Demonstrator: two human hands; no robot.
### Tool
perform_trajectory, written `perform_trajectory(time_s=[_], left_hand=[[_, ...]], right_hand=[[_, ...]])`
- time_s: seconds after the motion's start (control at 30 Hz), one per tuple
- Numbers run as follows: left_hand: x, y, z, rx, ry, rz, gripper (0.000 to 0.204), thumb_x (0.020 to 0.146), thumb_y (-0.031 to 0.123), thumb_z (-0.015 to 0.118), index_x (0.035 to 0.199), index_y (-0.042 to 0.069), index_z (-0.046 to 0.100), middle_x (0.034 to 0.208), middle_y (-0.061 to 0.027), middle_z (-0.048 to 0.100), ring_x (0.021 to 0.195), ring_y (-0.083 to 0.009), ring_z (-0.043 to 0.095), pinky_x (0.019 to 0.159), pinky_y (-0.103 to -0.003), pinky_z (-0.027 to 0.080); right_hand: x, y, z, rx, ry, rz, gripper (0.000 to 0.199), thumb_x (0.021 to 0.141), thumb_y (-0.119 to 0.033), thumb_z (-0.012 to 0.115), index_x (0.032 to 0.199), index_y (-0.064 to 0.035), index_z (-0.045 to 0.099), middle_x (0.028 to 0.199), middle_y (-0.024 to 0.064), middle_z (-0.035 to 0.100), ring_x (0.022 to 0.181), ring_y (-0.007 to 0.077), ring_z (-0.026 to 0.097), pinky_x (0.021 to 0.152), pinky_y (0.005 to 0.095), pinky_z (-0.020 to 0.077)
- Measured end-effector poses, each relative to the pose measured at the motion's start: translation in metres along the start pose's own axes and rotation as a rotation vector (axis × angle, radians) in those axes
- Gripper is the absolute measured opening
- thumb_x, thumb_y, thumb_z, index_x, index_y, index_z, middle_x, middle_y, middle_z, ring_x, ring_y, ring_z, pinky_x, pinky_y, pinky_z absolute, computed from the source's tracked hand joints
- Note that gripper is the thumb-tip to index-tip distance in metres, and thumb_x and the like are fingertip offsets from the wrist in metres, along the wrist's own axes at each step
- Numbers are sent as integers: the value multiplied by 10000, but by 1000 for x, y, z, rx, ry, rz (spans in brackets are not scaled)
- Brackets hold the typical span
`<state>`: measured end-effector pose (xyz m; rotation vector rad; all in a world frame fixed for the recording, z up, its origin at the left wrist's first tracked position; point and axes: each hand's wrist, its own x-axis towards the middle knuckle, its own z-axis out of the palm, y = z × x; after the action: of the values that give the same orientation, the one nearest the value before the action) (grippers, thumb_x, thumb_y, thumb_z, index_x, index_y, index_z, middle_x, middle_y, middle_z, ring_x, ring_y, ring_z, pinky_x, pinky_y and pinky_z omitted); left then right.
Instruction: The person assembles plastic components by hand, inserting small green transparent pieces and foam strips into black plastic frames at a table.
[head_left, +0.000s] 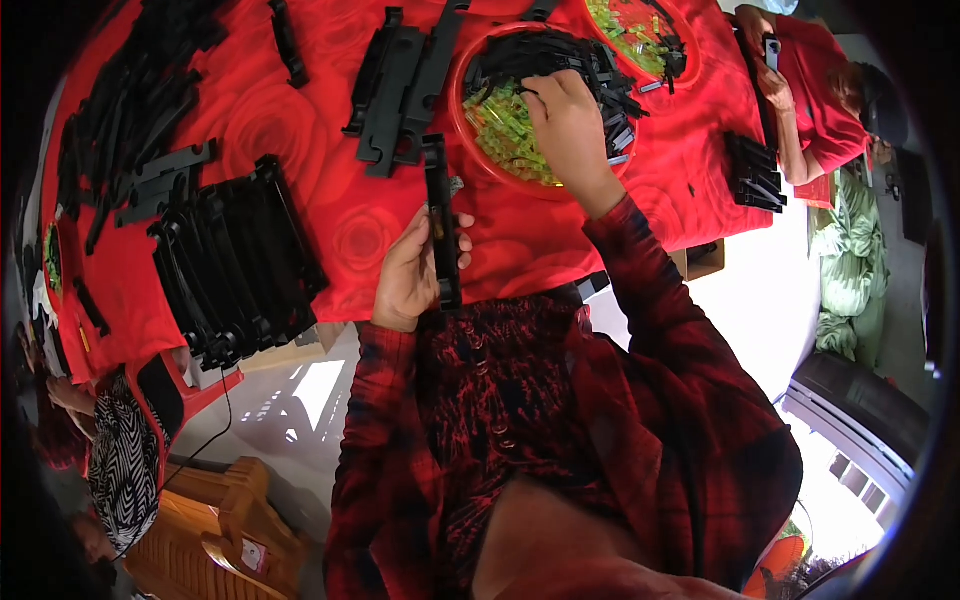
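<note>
At the far left, a loose pile of black strips [140,100] spreads over the surface [345,195], which wears a red, rose-patterned cloth; below it, beyond the edge, is a person in zebra-striped clothing [125,460]. Next comes a dense stack [235,260] of black strips, lying side by side near the front edge. A lone strip [288,45] lies farther back, and to its right is a cluster of black bars [400,90]. The left hand [415,265] has its grip wrapped around a long black bar [441,225], thumb side and fingertips on opposite sides, the bar pointing away from the body. Just beyond, the right hand [570,130] reaches into a red bowl [457,110], where yellow-green pieces [510,130] lie toward the near left and small black pieces [530,45] toward the back and right. Its fingers bend down where the two kinds meet; the tips are poorly seen, so I cannot tell whether that grip holds a piece. A second bowl [692,58] with similar pieces stands behind. At the right, black bars [755,172] lie near a co-worker in a red shirt [830,100], who holds a small part [771,52].
</note>
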<state>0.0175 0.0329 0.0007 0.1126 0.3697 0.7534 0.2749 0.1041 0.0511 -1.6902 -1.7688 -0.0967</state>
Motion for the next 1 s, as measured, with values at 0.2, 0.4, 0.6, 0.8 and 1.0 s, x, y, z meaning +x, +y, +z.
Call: perform_trajectory(time_s=[0.2,0.4,0.6,0.8,1.0], left_hand=[[-2,1,-4,-61,-60,-3,434,1065,201,367,1467,38,346,1244,-216,579,948,-268,608,789,-386,518],[-3,0,-3,-57,-58,-1,448,1069,224,362,1475,37,339,1251,-213,581,961,-269,612,799,-384,519],[-3,0,4,-3,-6,-12,443,1056,251,415,1448,49,380,1203,-184,593,922,-243,579,744,-353,494],[-2,-1,2,21,3,17,465,1046,333,456,1406,42,416,1184,-171,597,883,-223,569,712,-340,489],[-4,-6,2,-14,-133,125,549,969,464,559,1322,60,444,1041,-86,545,820,-166,501,666,-285,444]], right_hand=[[18,-8,25,-82,4,-133,192,822,-82,663,1008,-41,694,929,120,599,906,325,597,788,423,483],[21,-8,32,-241,-109,-165,216,846,-95,672,1059,-66,690,989,114,601,923,323,589,803,431,475],[22,-2,16,-156,-86,-186,138,845,-110,682,974,-64,664,956,136,600,884,364,603,764,447,501],[10,-19,-1,299,-140,119,141,880,-68,655,1012,-17,657,831,130,670,718,247,646,641,331,512],[-10,-46,-22,987,-491,496,155,949,-76,620,1071,10,661,866,46,686,730,78,620,645,212,484]])
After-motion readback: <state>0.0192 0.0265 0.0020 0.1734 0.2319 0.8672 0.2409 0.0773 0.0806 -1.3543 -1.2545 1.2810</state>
